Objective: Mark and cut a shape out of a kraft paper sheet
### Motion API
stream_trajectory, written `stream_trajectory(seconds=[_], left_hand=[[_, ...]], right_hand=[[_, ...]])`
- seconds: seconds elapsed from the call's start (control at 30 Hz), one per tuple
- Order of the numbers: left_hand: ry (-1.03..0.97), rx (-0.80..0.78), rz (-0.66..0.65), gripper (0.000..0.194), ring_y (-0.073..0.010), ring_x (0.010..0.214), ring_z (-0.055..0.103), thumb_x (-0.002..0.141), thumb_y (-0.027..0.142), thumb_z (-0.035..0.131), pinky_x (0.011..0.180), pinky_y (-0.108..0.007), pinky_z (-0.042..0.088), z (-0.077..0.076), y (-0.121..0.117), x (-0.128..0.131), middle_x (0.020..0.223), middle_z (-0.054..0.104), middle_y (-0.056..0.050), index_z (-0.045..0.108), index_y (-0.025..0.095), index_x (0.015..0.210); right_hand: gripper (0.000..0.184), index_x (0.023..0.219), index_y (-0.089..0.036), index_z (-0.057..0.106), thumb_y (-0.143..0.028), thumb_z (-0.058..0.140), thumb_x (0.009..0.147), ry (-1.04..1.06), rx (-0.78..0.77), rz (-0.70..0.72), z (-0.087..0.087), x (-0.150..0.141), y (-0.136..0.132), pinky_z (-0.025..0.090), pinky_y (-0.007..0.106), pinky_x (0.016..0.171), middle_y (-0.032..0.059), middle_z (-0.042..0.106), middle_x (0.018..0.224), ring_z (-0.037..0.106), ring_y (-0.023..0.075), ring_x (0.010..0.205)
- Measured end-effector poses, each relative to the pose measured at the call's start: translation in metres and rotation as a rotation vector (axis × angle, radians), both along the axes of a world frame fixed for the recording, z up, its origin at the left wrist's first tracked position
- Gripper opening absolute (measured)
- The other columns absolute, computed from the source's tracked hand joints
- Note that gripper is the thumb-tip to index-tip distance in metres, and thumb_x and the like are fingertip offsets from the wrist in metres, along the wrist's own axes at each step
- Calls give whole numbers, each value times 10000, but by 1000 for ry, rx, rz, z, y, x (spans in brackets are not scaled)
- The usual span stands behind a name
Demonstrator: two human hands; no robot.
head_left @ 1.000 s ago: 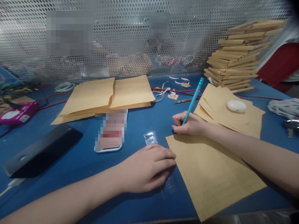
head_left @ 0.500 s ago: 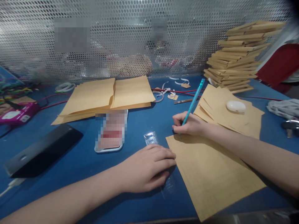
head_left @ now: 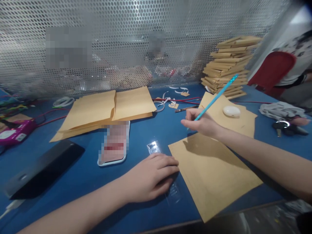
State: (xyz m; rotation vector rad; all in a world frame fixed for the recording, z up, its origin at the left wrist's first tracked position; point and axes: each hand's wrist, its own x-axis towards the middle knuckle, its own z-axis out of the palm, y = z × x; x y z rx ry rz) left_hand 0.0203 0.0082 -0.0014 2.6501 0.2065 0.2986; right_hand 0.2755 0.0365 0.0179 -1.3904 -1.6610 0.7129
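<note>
My right hand (head_left: 201, 123) pinches a light-blue pencil (head_left: 216, 97) that slants up to the right. It hovers over the far edge of a brown paper envelope (head_left: 214, 175), casting a shadow on it. My left hand (head_left: 156, 177) lies palm down, fingers loosely extended, with its fingertips at the envelope's left edge. Beneath that palm is a clear plastic strip with small marks (head_left: 154, 148), showing above and below the hand; its middle is hidden. Left of the hand lies a phone (head_left: 114, 146), its screen blurred out.
Brown envelopes (head_left: 92, 107) lie at the back, with a tall pile (head_left: 226, 65) at back right. A white earbud case (head_left: 231, 111) sits on more envelopes. A black box-shaped device (head_left: 46, 165) is at left. Keys (head_left: 280, 126) lie at right. A metal mesh (head_left: 117, 42) borders the table's rear.
The right hand has risen off the envelope, and the pencil leans further right. My left hand stays put on the table. The view has turned slightly right.
</note>
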Motion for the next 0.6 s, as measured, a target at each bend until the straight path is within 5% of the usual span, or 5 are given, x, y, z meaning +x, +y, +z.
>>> stream_trajectory(seconds=[0.23,0.6], left_hand=[[-10,-6,10,343,-209,1156,514,924,146,430,1015,-387,385,2,-1,-1,1250,563,-102,521,187,1252],[-1,-13,8,383,-180,1163,511,909,98,430,1018,-357,396,3,-2,2,1259,567,-76,500,202,1271]], right_hand=[[308,527,-214,372,-294,618,694,-11,-104,-176,-10,26,-30,260,265,490,-62,411,499,348,94,485],[266,534,-216,344,-210,573,667,-27,-83,-210,-31,37,-24,271,284,538,-61,364,544,348,115,550]])
